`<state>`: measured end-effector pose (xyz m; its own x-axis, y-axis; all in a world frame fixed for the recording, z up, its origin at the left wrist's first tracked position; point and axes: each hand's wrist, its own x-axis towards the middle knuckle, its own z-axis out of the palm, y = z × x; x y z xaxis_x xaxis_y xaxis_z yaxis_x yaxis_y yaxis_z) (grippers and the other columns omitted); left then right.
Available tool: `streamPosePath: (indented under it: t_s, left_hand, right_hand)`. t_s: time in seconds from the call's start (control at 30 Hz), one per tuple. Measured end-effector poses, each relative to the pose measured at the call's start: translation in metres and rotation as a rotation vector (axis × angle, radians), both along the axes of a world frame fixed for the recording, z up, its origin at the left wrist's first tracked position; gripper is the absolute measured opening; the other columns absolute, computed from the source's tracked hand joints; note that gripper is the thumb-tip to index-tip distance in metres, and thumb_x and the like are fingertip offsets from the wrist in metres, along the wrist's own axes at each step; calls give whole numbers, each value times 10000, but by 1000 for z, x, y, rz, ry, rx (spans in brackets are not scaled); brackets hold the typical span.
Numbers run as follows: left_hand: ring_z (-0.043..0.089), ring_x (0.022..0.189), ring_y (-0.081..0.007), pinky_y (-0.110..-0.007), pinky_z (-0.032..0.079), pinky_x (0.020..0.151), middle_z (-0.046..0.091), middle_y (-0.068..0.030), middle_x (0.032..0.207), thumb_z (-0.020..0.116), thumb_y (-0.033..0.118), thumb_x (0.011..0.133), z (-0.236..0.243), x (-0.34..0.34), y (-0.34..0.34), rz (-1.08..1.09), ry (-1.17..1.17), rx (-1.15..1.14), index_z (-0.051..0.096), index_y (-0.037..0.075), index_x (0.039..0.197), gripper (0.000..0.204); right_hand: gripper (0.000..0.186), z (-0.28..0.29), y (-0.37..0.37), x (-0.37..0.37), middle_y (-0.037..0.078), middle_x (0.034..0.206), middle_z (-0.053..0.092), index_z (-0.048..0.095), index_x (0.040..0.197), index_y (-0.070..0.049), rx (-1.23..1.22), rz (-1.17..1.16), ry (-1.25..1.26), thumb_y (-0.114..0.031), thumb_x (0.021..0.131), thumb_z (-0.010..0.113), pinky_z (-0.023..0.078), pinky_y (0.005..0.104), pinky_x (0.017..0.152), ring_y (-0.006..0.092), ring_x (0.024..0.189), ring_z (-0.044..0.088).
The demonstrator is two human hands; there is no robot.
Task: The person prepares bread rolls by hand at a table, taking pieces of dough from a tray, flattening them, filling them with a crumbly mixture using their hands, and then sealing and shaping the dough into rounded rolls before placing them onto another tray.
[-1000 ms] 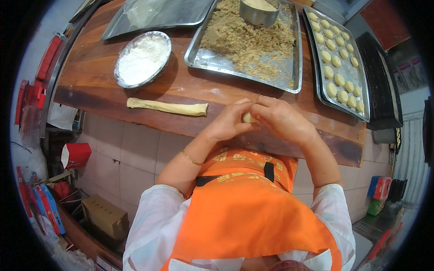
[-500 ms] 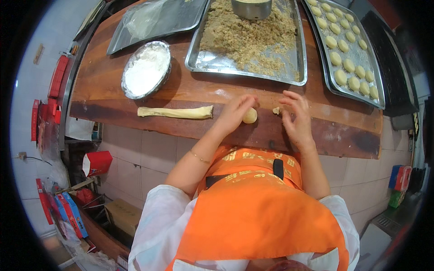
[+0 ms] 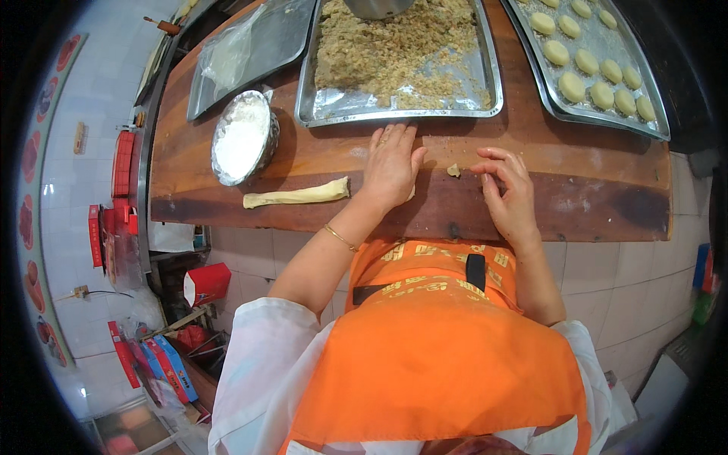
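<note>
My left hand [image 3: 392,165] lies flat on the wooden table, fingers stretched toward the filling tray. A sliver of pale dough [image 3: 412,193] shows at the edge of its palm; the rest is hidden under the hand. To its left rests a rolled length of dough [image 3: 296,194]. My right hand [image 3: 506,188] hovers near the table edge, its fingers loosely bent and apart, with nothing seen in them. Just left of those fingertips sits a small dough scrap [image 3: 453,171].
Behind my hands stands a metal tray [image 3: 402,117] of crumbly brown filling [image 3: 394,57], with a metal container [image 3: 377,6] in it. A bowl of flour [image 3: 243,140] and another tray [image 3: 277,38] are at left. Flattened dough rounds [image 3: 572,87] fill a tray at right.
My left hand has flattened and come down over the dough ball, which is now almost covered. My right hand stays beside the scrap. The whole view has shifted slightly.
</note>
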<state>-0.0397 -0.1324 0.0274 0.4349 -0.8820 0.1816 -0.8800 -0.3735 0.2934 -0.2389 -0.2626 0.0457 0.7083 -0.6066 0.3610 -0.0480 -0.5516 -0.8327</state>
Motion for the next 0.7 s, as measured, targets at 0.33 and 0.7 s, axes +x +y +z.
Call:
streamPosePath:
  t_s: [0.33,0.7]
  left_hand:
    - [468,1336,-378,-493,298,1158,536,-225,1388,574,280,988,-5,-4,0,-16,-31,78,524,18,1384,478]
    - [441,1359,-376,-485,297,1155,520,-211,1396,561,228,985,-25,6,4,-27,157,-74,514,15,1389,459]
  right_hand:
    - [163,-8,-5,2,95,1180,653,696,944,-38,74,9,11,62,849,610,518,320,767,264,1032,603]
    - [146,5,5,1,104,1174,657,702,944,-47,-123,37,23,28,862,607,520,338,780,291,1027,604]
